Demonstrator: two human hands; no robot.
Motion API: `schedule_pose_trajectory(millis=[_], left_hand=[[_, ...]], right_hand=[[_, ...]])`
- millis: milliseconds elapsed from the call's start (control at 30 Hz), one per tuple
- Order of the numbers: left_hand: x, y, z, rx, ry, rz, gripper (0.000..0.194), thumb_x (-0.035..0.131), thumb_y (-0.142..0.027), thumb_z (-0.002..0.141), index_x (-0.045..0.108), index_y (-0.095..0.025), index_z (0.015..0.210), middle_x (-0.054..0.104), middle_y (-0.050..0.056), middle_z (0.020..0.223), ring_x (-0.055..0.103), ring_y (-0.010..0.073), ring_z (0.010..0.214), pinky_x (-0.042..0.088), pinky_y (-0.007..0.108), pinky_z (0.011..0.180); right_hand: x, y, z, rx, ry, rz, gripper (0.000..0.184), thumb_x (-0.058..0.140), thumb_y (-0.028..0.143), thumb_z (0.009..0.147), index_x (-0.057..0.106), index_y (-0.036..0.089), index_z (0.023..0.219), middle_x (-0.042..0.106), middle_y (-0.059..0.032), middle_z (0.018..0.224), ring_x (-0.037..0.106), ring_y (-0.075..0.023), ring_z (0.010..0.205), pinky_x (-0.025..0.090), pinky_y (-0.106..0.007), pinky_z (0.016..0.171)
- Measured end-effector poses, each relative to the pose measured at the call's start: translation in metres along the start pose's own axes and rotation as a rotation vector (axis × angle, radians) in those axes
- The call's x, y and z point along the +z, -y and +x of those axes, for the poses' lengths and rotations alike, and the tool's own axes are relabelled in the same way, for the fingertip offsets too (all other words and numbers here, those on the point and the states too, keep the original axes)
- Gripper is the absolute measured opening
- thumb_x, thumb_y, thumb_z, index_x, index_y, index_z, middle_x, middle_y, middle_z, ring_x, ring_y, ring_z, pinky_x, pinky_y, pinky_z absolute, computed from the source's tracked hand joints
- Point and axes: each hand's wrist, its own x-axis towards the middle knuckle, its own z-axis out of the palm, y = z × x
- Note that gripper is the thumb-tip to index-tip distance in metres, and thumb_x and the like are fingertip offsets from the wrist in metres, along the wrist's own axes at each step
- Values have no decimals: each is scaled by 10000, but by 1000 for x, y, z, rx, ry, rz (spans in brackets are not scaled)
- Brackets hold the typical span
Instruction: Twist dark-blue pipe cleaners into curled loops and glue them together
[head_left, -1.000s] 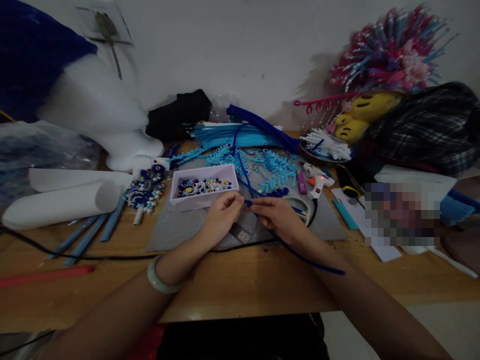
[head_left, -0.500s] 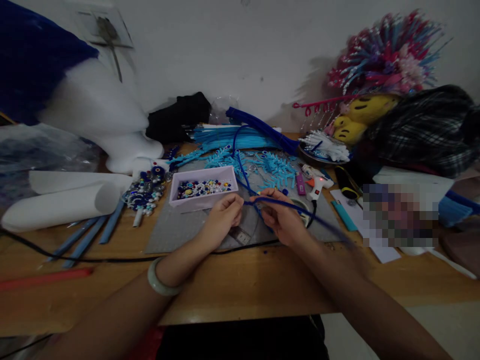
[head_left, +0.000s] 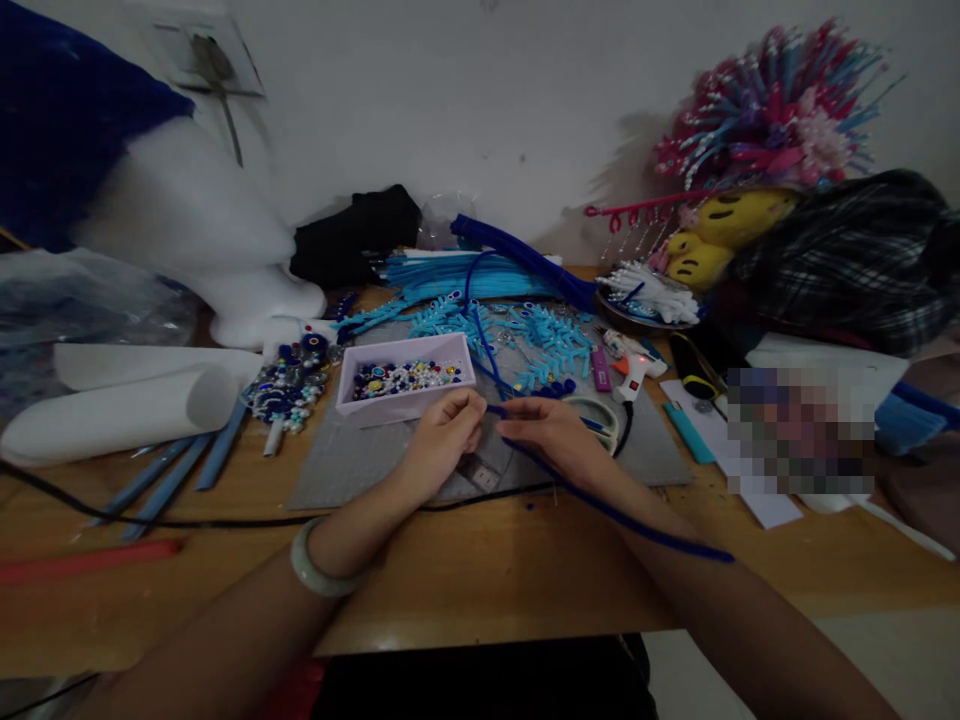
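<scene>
Shift since half a second ago: the loose tail of the blue chenille stem [head_left: 622, 518] has dropped from over the right hand's knuckles to lie along the wrist and forearm.
Stem: between the two hands, above the grey mat [head_left: 337, 470]; short bit shows at the fingertips, long tail slants down to the right.
Left hand [head_left: 450, 430]: thumb and forefinger pinched together on the stem, other fingers curled in; pale bangle [head_left: 319, 560] at the wrist.
Right hand [head_left: 551, 430]: half-curled, fingertips at the stem just beside the left; cannot tell how firm the hold is.
Blue strand [head_left: 484, 335]: arcs up behind the hands; join to the held stem unclear.
Bead box [head_left: 390, 408]: lilac, on the mat just beyond the left hand, mixed beads inside.
Scissors [head_left: 611, 425]: on the mat, partly behind the right hand.
Glue gun [head_left: 637, 365]: right of the light-blue sprigs [head_left: 559, 345], small red light glowing.
Far side: dark-blue bundle [head_left: 517, 252] lying across light-blue stems [head_left: 442, 272].
Bench [head_left: 450, 590]: wooden, black cable [head_left: 225, 522] running across it.
Left end: white foam head [head_left: 225, 220] behind rolled white sheet [head_left: 112, 410].
</scene>
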Motion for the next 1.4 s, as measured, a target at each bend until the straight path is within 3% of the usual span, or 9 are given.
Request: schedule_pose_trajectory(millis=[167, 300, 433, 533, 633, 700, 867, 1267, 1400], left_hand=[[0, -1, 0, 6, 4, -5, 241, 564, -299, 683, 399, -171, 561, 306, -97, 415, 257, 26, 354, 182, 164, 368], [-1, -1, 0, 5, 4, 17, 227, 551, -288, 693, 407, -171, 562, 316, -93, 400, 260, 30, 358, 183, 165, 371], [-2, -1, 1, 8, 9, 3, 243, 551, -296, 692, 392, -173, 557, 297, -95, 415, 254, 27, 354, 177, 167, 369], [-2, -2, 1, 14, 26, 4, 245, 545, -306, 696, 386, -176, 563, 287, -96, 435, 253, 25, 352, 168, 168, 364], [-2, -3, 1, 7, 42, 20, 226, 540, -287, 694, 388, -174, 571, 292, -96, 454, 263, 21, 352, 169, 166, 364], [-1, -3, 1, 9, 44, 23, 220, 540, -287, 693, 393, -174, 575, 290, -97, 455, 264, 21, 349, 172, 165, 362], [-1, -5, 1, 32, 52, 34, 258, 535, -307, 710, 372, -178, 558, 284, -94, 451, 271, 26, 350, 182, 170, 361], [-1, -1, -2, 77, 110, 156, 276, 500, -346, 742, 382, -180, 556, 309, -85, 429, 279, 43, 376, 204, 184, 382], [-2, 0, -1, 70, 112, 150, 269, 497, -348, 733, 380, -181, 557, 306, -89, 418, 278, 39, 361, 195, 180, 374]], right_hand=[[2, -2, -3, 15, 55, -115, 141, 643, 274, 625, 565, 159, 597, 485, 64, 456, 287, -23, 353, 144, -207, 364], [4, -3, -4, 29, 40, -154, 128, 577, 287, 680, 572, 165, 643, 558, 41, 511, 203, -8, 305, 71, -210, 333], [5, -4, -4, -10, -45, -69, 180, 596, 247, 650, 615, 171, 812, 452, 79, 460, 197, -8, 311, 90, -193, 337], [6, -3, -5, -83, -23, 56, 227, 591, 237, 651, 591, 186, 872, 376, 101, 435, 178, -16, 322, 91, -190, 341], [6, -1, -7, -147, -25, 167, 159, 585, 275, 663, 491, 208, 772, 514, 79, 558, 172, -11, 328, 85, -189, 335], [7, -1, -7, -165, -46, 218, 233, 599, 286, 648, 388, 219, 722, 595, 66, 708, 183, -5, 324, 87, -188, 329], [8, -3, -5, -248, -76, 238, 345, 619, 247, 607, 290, 232, 710, 626, 65, 790, 189, -3, 316, 97, -187, 325], [5, -9, -1, -371, -297, 192, 335, 610, 237, 603, 279, 230, 656, 591, 63, 675, 224, -29, 346, 148, -201, 344], [4, -11, 2, -379, -320, 82, 197, 612, 325, 633, 462, 208, 679, 534, 55, 574, 250, -32, 339, 155, -200, 327]])
